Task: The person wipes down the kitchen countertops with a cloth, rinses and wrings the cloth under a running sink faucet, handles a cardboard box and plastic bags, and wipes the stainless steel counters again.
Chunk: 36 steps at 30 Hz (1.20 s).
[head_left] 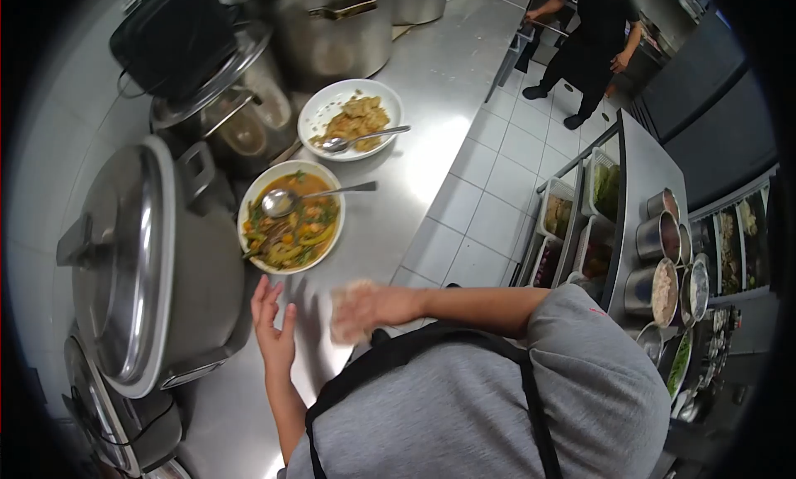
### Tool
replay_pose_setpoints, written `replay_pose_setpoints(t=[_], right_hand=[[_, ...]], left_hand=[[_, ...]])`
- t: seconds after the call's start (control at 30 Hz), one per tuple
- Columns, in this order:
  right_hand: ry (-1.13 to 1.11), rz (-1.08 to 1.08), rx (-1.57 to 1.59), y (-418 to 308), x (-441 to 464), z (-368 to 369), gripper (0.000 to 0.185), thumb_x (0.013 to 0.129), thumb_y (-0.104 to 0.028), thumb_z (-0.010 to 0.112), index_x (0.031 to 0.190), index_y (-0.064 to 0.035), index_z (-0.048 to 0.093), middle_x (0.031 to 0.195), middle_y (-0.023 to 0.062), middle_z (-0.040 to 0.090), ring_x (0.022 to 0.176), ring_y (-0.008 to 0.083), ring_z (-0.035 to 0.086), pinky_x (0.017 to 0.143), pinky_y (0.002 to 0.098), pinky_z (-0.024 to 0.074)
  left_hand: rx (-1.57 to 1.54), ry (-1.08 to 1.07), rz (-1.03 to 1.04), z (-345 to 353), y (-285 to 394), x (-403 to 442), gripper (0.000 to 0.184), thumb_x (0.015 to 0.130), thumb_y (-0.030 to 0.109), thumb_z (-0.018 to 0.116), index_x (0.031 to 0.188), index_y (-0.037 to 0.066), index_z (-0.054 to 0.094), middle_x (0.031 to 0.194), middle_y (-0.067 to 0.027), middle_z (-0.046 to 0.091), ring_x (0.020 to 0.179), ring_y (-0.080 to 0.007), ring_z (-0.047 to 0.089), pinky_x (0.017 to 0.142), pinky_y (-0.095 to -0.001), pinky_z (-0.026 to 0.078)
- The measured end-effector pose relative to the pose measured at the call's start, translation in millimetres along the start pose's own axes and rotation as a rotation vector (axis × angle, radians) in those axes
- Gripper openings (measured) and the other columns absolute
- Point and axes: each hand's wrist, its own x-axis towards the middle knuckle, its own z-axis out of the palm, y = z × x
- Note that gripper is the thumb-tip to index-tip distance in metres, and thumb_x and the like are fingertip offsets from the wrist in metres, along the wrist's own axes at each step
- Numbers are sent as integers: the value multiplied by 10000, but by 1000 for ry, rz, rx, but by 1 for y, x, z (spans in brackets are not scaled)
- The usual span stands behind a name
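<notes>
My left hand point(272, 320) is just below the soup bowl, its fingers apart and nothing in them. To its right, over the steel counter point(381, 218), my right hand point(369, 307) is smeared by motion, so its grip cannot be made out. The white bowl point(333, 248) holds an orange-brown soup point(290, 222) with greens and pieces in it. A metal spoon point(280, 202) rests in that soup, its handle over the rim. Beyond it stands a white plate point(319, 107) of yellowish food point(362, 118) with another spoon point(336, 144) on it.
A large lidded pot point(203, 263) stands close on the left, with more steel pots point(340, 43) behind. A person in dark clothes point(593, 43) stands on the tiled floor point(473, 193) at the back right. Metal containers point(657, 234) line the right-hand counter.
</notes>
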Motion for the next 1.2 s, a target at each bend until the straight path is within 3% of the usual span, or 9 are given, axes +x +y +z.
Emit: replay_pose_setpoints(t=[0.2, 0.5, 0.7, 0.93, 1.0, 1.07, 1.1, 1.13, 1.2], right_hand=[[351, 476, -499, 106, -158, -145, 519, 796, -27, 459, 1275, -226, 452, 1389, 51, 346, 1283, 243, 311, 1042, 426, 251], [319, 881, -618, 198, -186, -255, 493, 928, -291, 325, 1397, -204, 206, 1469, 72, 150, 1344, 243, 171, 1070, 434, 179], [494, 1105, -578, 275, -239, -323, 498, 932, -327, 276, 1406, -209, 183, 1475, 52, 131, 1357, 235, 119, 1087, 460, 117], [522, 1446, -745, 385, -345, -440, 523, 921, -264, 294, 1415, -165, 153, 1471, 101, 137, 1346, 275, 161, 1027, 537, 204], [705, 1347, -673, 389, -350, -446, 565, 875, -245, 399, 1397, -134, 212, 1438, 154, 204, 1321, 294, 213, 1022, 506, 222], [376, 1244, -722, 338, -305, -452, 607, 782, -162, 509, 1345, -81, 299, 1359, 177, 317, 1255, 311, 299, 1022, 483, 228], [672, 810, -720, 358, -294, -403, 605, 687, -80, 562, 1262, -48, 378, 1271, 180, 390, 1183, 313, 361, 1014, 461, 242], [679, 546, -660, 336, -262, -370, 557, 694, -65, 561, 1228, -53, 403, 1283, 171, 386, 1188, 318, 358, 1017, 455, 239], [378, 318, -375, 291, -197, -330, 588, 754, -143, 551, 1310, -120, 361, 1352, 107, 344, 1263, 276, 298, 1042, 458, 200]], left_hand=[[-110, 62, -29, 107, 69, 26, 334, 822, 105, 576, 1154, 72, 548, 1349, -87, 361, 1215, -243, 386, 937, -358, 359], [-154, -253, 195, 217, 220, 94, 347, 771, 72, 616, 1116, 56, 576, 1337, -142, 376, 1200, -297, 412, 973, -396, 348], [-209, -265, 277, 261, 238, 164, 354, 763, 82, 633, 1110, 46, 578, 1319, -161, 395, 1179, -312, 432, 976, -404, 344], [-259, -234, 183, 287, 246, 249, 335, 779, 61, 617, 1111, 35, 576, 1300, -152, 417, 1159, -276, 461, 964, -377, 362], [-146, -278, 233, 281, 253, 265, 334, 779, 58, 614, 1109, 31, 572, 1289, -150, 429, 1153, -274, 467, 962, -376, 365], [-191, -212, 187, 280, 245, 275, 333, 778, 55, 612, 1107, 28, 570, 1282, -151, 437, 1152, -274, 467, 962, -373, 366], [-250, -143, 148, 282, 241, 281, 332, 777, 53, 610, 1105, 25, 569, 1274, -151, 445, 1151, -273, 468, 961, -370, 367], [-290, -99, 95, 286, 239, 288, 330, 773, 51, 608, 1099, 18, 568, 1260, -146, 462, 1153, -271, 469, 962, -363, 367], [-213, -89, 95, 292, 250, 306, 330, 770, 54, 611, 1095, 15, 570, 1252, -146, 470, 1152, -272, 472, 960, -362, 368]])
